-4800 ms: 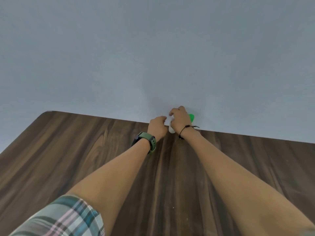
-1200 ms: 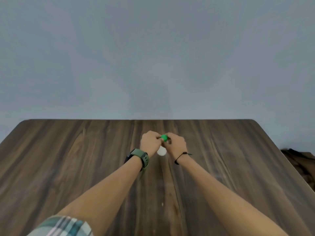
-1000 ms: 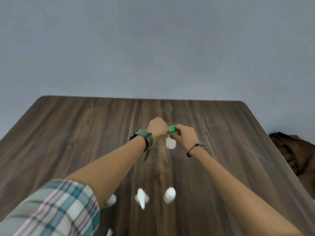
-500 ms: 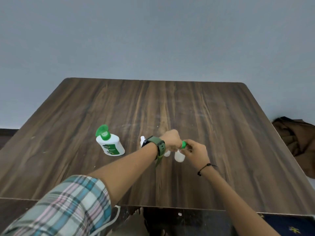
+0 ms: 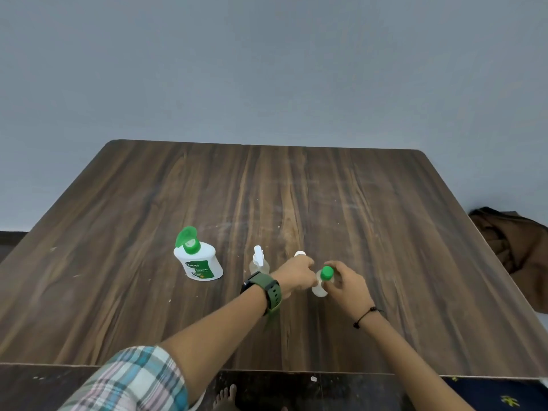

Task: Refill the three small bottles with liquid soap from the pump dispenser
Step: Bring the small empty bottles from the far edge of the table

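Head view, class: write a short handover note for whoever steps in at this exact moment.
Left hand: closed around the green-capped bottle, steadying it on the table.
Right hand: fingers at its green cap; whether tightening or loosening cannot be told.
Spray-top bottle and white-capped bottle stand just behind the left hand. Soap dispenser stands to the left, green lid flipped open.
Done: unclear; fill levels are not readable.
Left: check each bottle, fill any that is empty, cap all, close the dispenser.
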A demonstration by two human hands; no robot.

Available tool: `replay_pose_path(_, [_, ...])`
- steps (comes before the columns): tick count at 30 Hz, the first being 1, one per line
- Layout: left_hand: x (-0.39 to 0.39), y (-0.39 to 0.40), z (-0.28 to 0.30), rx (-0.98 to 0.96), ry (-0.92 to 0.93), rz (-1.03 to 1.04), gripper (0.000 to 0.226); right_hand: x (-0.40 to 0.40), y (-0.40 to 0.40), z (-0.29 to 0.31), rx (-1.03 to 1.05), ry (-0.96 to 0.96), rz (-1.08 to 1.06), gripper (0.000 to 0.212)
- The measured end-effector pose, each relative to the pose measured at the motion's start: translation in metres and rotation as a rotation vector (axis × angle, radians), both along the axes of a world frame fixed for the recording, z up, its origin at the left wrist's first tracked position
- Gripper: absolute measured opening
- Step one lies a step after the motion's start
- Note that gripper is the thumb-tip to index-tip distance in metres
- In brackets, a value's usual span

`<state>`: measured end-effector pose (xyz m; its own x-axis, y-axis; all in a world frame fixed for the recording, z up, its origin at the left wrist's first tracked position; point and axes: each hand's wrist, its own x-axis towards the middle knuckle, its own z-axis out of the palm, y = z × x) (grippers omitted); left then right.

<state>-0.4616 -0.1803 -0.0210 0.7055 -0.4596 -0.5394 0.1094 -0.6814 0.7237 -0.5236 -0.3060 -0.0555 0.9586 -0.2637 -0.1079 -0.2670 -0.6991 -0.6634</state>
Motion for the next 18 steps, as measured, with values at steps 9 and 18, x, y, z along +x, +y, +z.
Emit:
replay_pose_path(9, [-0.020,0.094,-0.019,-0.069,0.155,-0.113,0.027,-0.031,0.040,0.028,-0.110,-0.239,-0.183,0.039])
replay_pose_path(18, [-0.019,0.120,-0.039,-0.080,-0.347,0.189,0.056,0.005,0.126,-0.016,0.090,-0.092,-0.022,0.036])
